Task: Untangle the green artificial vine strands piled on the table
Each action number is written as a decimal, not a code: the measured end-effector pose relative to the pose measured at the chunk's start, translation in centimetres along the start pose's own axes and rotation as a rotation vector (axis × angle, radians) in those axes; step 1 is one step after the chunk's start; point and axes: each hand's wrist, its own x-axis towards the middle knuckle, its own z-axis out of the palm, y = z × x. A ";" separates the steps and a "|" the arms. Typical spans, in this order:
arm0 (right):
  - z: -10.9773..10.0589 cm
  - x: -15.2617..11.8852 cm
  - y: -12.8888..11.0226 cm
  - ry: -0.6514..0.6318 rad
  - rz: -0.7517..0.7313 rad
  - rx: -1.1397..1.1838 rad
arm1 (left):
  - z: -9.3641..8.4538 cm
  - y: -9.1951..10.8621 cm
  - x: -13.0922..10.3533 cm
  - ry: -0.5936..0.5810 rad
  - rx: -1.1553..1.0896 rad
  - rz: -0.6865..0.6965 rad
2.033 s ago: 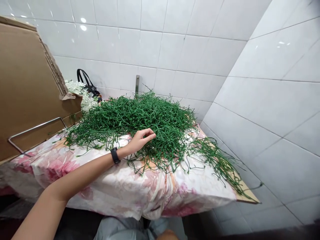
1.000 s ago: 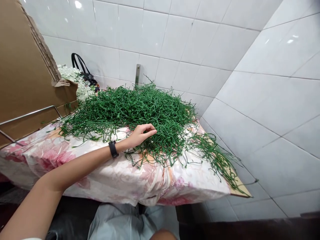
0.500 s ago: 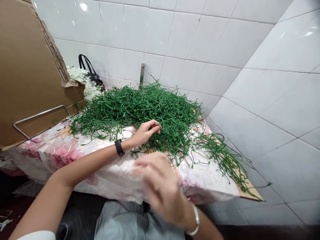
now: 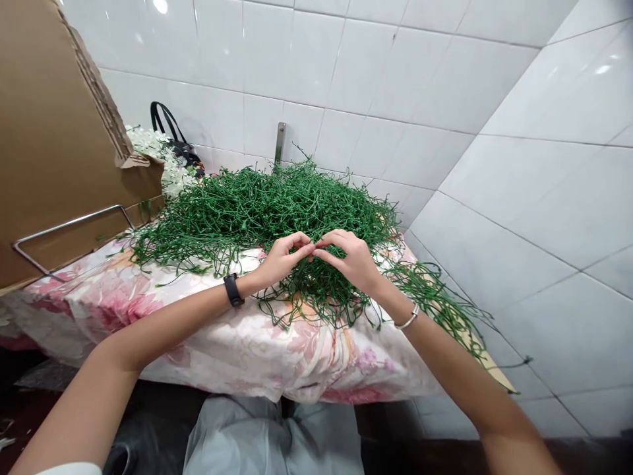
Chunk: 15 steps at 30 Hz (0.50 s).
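Fingertips of left hand (image 4: 283,260) and right hand (image 4: 349,260) meet, pinched on green stems (image 4: 277,208); floral-clothed table (image 4: 208,343), white-tiled corner walls (image 4: 395,72).

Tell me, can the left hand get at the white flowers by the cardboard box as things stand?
Probably yes. The left hand is at the near edge of the green stems, and the white flowers lie farther back-left beside the cardboard box. Nothing blocks the way, though it would have to stretch over the stems.
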 end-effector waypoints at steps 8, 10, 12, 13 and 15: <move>0.7 -0.8 1.2 0.044 -0.085 0.075 | 0.1 0.3 -0.1 -0.073 0.071 0.025; 0.9 -1.0 0.9 0.072 -0.052 0.073 | 0.2 0.4 -0.2 -0.071 0.112 0.028; 1.2 -1.2 0.7 0.101 0.018 0.112 | 0.3 0.6 -0.1 -0.059 0.154 0.044; 1.3 -1.2 0.6 0.106 0.061 0.150 | 0.3 0.7 -0.1 -0.051 0.172 0.055; 1.5 -1.3 0.5 0.085 0.138 0.239 | 0.3 0.9 -0.1 -0.034 0.208 0.078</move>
